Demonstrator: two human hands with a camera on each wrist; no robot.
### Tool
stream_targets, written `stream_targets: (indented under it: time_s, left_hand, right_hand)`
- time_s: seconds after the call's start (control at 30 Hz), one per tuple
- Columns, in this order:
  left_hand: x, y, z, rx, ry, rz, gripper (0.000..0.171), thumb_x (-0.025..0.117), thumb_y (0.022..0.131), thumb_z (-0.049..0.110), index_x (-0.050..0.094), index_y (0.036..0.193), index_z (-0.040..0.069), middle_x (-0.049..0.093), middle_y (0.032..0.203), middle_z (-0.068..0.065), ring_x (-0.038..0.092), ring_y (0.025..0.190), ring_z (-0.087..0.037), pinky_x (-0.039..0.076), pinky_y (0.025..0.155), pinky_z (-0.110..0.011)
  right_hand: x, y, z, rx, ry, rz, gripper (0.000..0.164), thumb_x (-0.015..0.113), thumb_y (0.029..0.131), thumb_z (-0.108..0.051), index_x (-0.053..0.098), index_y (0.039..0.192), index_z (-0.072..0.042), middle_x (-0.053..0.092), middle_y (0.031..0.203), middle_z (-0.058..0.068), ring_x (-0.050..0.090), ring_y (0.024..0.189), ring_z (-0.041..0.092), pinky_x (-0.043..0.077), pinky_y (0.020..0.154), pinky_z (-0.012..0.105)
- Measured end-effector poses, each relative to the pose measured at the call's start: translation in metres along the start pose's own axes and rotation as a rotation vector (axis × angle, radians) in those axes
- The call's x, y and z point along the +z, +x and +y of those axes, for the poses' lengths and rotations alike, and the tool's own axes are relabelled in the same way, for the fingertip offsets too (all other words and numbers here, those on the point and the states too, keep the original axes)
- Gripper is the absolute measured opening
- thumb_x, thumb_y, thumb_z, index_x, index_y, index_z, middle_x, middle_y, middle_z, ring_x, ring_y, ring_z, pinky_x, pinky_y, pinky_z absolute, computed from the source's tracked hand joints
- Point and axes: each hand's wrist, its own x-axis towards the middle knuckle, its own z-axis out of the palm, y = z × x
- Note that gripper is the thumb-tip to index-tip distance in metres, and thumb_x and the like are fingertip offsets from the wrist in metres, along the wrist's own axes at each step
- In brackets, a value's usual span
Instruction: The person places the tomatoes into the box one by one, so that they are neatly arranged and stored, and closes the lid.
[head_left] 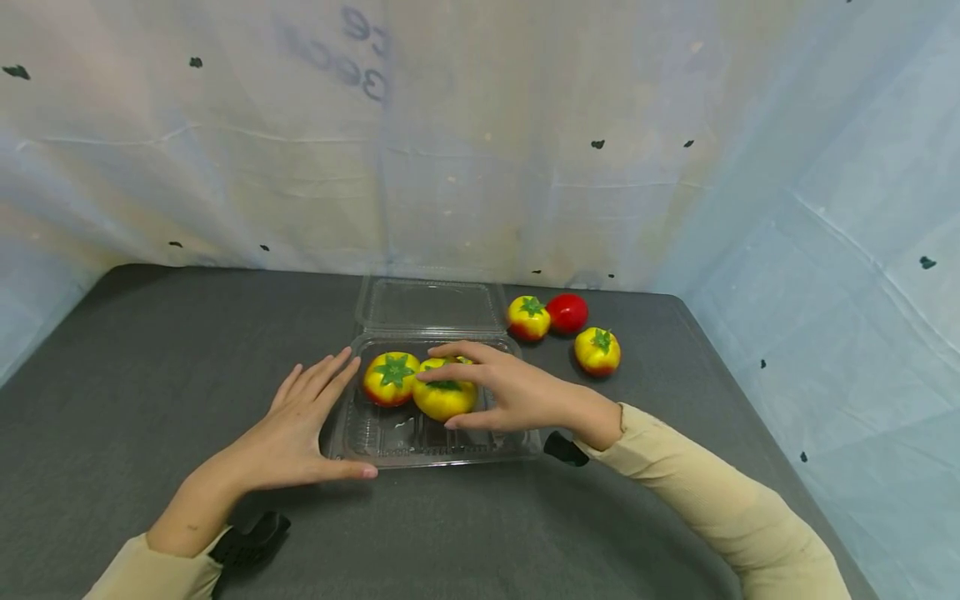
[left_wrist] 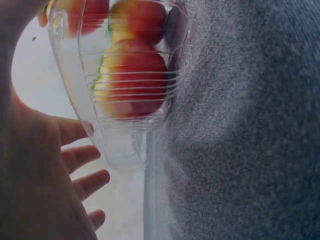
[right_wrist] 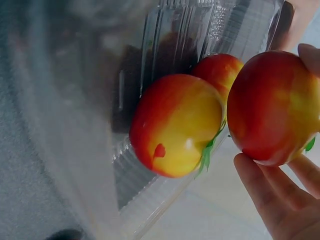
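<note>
A clear plastic clamshell box (head_left: 360, 446) lies open on the table, its lid (head_left: 431, 307) folded back. Inside, one yellow-and-red tomato (head_left: 392, 380) with a green leafy top sits at the left; the right wrist view shows another tomato (right_wrist: 217, 70) behind a nearer tomato (right_wrist: 175, 127). My right hand (head_left: 510, 392) holds a similar tomato (right_wrist: 272, 107) over the box between thumb and fingertips. At the box's left side is my left hand (head_left: 292, 437), fingers straight and spread, thumb by the front corner. In the left wrist view, its index fingertip (left_wrist: 82, 129) meets the rim.
Right of the lid stand a yellow-and-red tomato (head_left: 528, 318) and a plain red round fruit (head_left: 567, 313). Nearer lies one more yellow tomato (head_left: 597, 352). A dark grey cloth (head_left: 187, 358) covers the table. Pale sheeting (head_left: 480, 167) hangs behind and at the sides.
</note>
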Motion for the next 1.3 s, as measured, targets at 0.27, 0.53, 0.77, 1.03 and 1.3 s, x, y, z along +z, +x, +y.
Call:
stream_targets:
  time_s: [0.27, 0.53, 0.77, 1.03, 1.3]
  left_hand:
    - [-0.001, 0.000, 0.000, 0.010, -0.014, -0.003, 0.123, 0.074, 0.065, 0.069, 0.015, 0.155, 0.010, 0.009, 0.161, -0.015, 0.013, 0.144, -0.045, 0.000, 0.113, -0.063]
    - [-0.002, 0.000, -0.001, 0.010, -0.017, -0.003, 0.123, 0.074, 0.065, 0.069, 0.014, 0.155, 0.011, 0.008, 0.161, -0.014, 0.013, 0.144, -0.044, 0.001, 0.112, -0.063]
    - [-0.002, 0.000, 0.000, 0.012, -0.015, -0.003, 0.124, 0.073, 0.064, 0.071, 0.014, 0.155, 0.011, 0.008, 0.161, -0.013, 0.013, 0.144, -0.044, 0.001, 0.113, -0.063]
    - [-0.002, 0.000, -0.001, 0.011, -0.024, -0.006, 0.123, 0.074, 0.065, 0.070, 0.014, 0.155, 0.011, 0.008, 0.161, -0.013, 0.012, 0.144, -0.044, 0.000, 0.113, -0.062]
    - [-0.002, -0.001, -0.001, 0.007, -0.022, -0.015, 0.123, 0.073, 0.065, 0.070, 0.014, 0.155, 0.010, 0.008, 0.161, -0.014, 0.012, 0.144, -0.044, 0.001, 0.113, -0.063]
  right_hand:
    - [0.002, 0.008, -0.003, 0.000, 0.024, -0.037, 0.057, 0.071, 0.087, -0.032, 0.052, 0.139, -0.019, 0.039, 0.148, 0.011, 0.042, 0.133, 0.023, 0.042, 0.106, 0.039]
    - [0.006, 0.013, -0.004, 0.003, 0.033, -0.051, 0.057, 0.071, 0.087, -0.032, 0.052, 0.139, -0.019, 0.040, 0.148, 0.010, 0.041, 0.134, 0.022, 0.040, 0.107, 0.039]
    - [0.009, 0.018, -0.005, 0.011, 0.049, -0.091, 0.057, 0.071, 0.087, -0.033, 0.052, 0.139, -0.020, 0.040, 0.147, 0.010, 0.041, 0.134, 0.022, 0.040, 0.108, 0.039]
    - [0.012, 0.027, -0.005, -0.022, 0.050, -0.154, 0.058, 0.070, 0.088, -0.036, 0.051, 0.140, -0.021, 0.040, 0.147, 0.008, 0.040, 0.134, 0.020, 0.039, 0.108, 0.036]
    - [0.015, 0.037, -0.003, -0.066, 0.095, -0.224, 0.058, 0.071, 0.087, -0.033, 0.050, 0.140, -0.021, 0.039, 0.148, 0.007, 0.041, 0.134, 0.021, 0.039, 0.108, 0.033]
